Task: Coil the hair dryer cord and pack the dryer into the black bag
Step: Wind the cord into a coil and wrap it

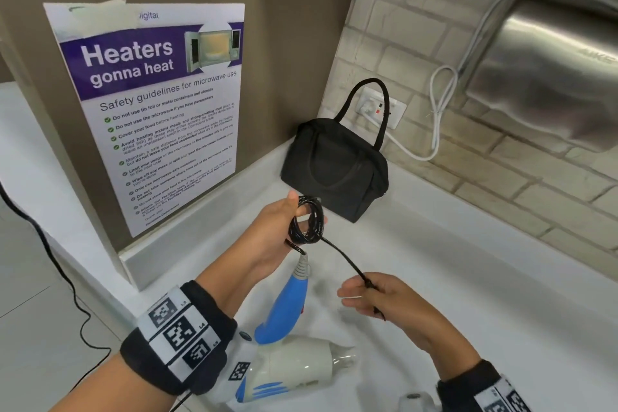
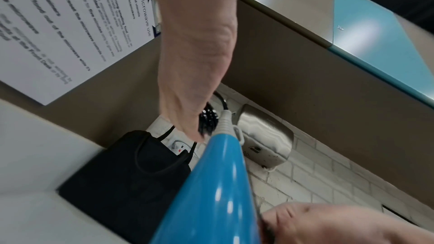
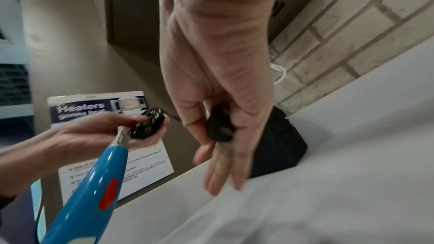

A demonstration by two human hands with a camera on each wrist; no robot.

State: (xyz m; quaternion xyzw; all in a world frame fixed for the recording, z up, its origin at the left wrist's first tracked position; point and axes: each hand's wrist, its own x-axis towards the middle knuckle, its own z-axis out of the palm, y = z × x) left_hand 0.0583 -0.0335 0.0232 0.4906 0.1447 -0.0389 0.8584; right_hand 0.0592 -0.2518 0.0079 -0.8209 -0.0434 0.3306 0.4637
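Note:
The hair dryer (image 1: 294,366) has a white body and a blue handle (image 1: 287,304) and lies low over the white counter (image 1: 468,294), its handle pointing up toward my left hand. My left hand (image 1: 284,227) grips a small coil of black cord (image 1: 307,221) just above the handle (image 2: 211,192); the coil (image 2: 206,121) shows under my palm. A loose stretch of cord runs down to my right hand (image 1: 368,294), which pinches the black plug (image 3: 219,127) between thumb and fingers. The black bag (image 1: 334,164) stands closed in the corner behind the coil.
A microwave safety poster (image 1: 153,110) covers the left wall panel. On the brick wall hang a steel hand dryer (image 1: 551,77) and a wall socket (image 1: 381,107) with a white cable (image 1: 438,117). A black cable (image 1: 50,261) trails over the floor at left.

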